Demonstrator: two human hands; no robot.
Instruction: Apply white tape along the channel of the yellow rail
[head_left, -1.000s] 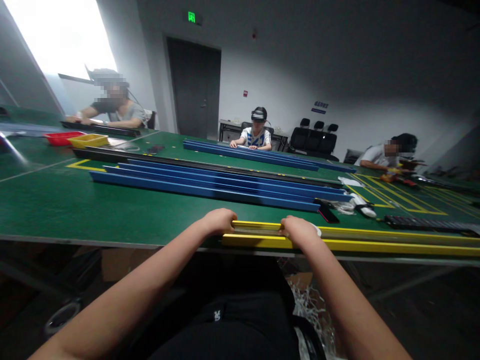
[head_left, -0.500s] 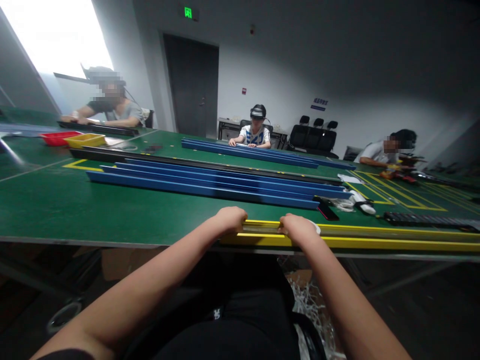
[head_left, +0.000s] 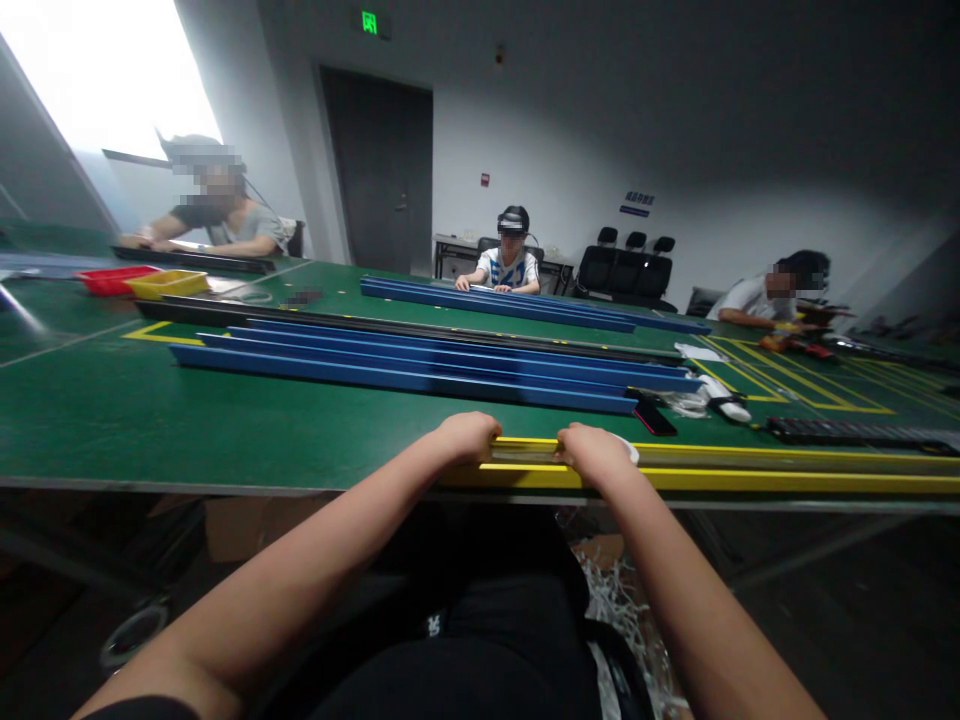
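A long yellow channel (head_left: 750, 482) lies along the near table edge and runs out to the right. My left hand (head_left: 469, 437) is closed at its left end, fingertips curled over into the groove. A short way to the right, my right hand (head_left: 596, 452) has its fingers pinched together inside the same channel. What the right fingertips hold, if anything, is hidden. A white rounded edge (head_left: 631, 451), perhaps part of a roll, shows just behind the right hand. Most of it is covered by that hand.
Several blue channels (head_left: 405, 377) lie beyond my hands, with a dark rail (head_left: 315, 326) behind them. A phone (head_left: 655, 416), a white device (head_left: 729, 404) and a black slotted strip (head_left: 847, 438) lie to the right. Red (head_left: 116, 281) and yellow trays (head_left: 169, 285) stand left. Three people sit around the table.
My left hand has shifted slightly right along the yellow channel. The right hand stays nearly in place, and the view has moved a little.
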